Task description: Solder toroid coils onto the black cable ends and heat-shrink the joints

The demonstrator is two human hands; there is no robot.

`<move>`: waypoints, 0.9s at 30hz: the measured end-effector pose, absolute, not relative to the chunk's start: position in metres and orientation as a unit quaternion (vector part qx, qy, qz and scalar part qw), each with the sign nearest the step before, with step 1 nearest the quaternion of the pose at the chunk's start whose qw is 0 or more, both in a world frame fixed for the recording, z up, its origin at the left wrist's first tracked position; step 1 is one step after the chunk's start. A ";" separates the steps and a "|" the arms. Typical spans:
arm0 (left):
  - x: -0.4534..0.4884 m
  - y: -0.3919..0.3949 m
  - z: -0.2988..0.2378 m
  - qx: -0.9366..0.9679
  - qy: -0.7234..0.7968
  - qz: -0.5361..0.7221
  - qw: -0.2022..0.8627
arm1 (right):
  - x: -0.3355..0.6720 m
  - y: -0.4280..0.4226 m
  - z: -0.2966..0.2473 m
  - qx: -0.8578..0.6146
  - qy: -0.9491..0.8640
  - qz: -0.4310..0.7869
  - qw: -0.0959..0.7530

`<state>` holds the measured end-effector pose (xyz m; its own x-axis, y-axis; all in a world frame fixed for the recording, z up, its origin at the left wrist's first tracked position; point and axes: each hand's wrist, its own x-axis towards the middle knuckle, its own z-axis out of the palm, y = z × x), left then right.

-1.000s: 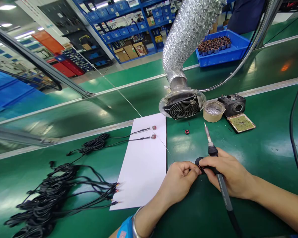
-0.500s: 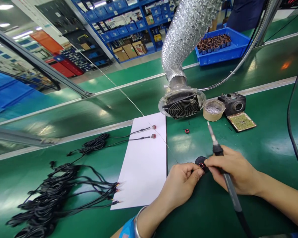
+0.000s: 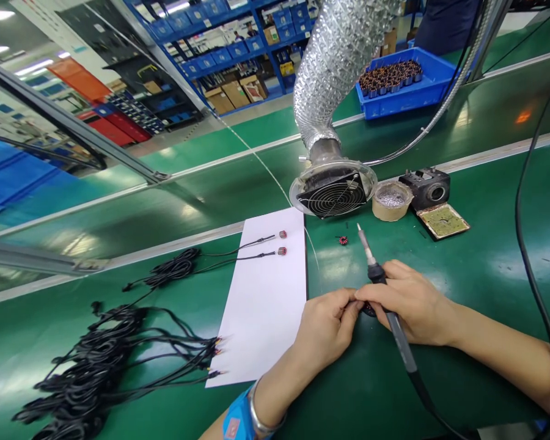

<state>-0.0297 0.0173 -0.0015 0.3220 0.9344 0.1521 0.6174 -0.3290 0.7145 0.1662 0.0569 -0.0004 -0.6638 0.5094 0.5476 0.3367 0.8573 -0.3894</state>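
Note:
My right hand [image 3: 421, 305] is closed around a soldering iron [image 3: 401, 345], its tip pointing up and away. The fingertips of my right hand meet those of my left hand [image 3: 325, 324], which is closed in a pinch. A thin solder wire [image 3: 312, 247] runs down from the upper left to my left hand. Under the joined fingertips a round black piece [image 3: 369, 310] shows only in part; the small wound coil on it is mostly hidden. Another small red-and-black coil [image 3: 343, 241] lies on the bench beyond my hands.
A fume extractor [image 3: 334, 192] hangs ahead. Right of it stand a tape roll holding solder [image 3: 392, 200], an iron stand [image 3: 426, 186] and a sponge tray [image 3: 442, 220]. On the left are white paper [image 3: 266, 305], black cables [image 3: 87, 366] and two cabled coils. A blue bin [image 3: 407, 101] stands behind.
My right hand has moved left with the soldering iron, and its fingertips now meet my left hand's. The black piece and its coil are more covered. The solder wire has swung and bends more.

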 end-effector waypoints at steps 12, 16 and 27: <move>-0.038 0.016 -0.009 0.830 0.465 0.290 0.106 | 0.181 0.063 -0.002 -0.247 -0.868 0.208 0.378; -0.038 0.013 -0.004 0.825 0.476 0.287 0.106 | 0.180 0.063 -0.007 -0.243 -0.849 0.275 0.380; -0.030 0.014 -0.012 0.868 0.440 0.232 0.004 | 0.179 0.057 -0.012 -0.221 -0.886 0.185 0.363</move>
<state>-0.0298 0.0139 -0.0115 0.5056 0.7648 0.3993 0.7609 -0.6135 0.2115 0.1792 0.0569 -0.0117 -0.6384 0.5264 0.5615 0.2577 0.8336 -0.4885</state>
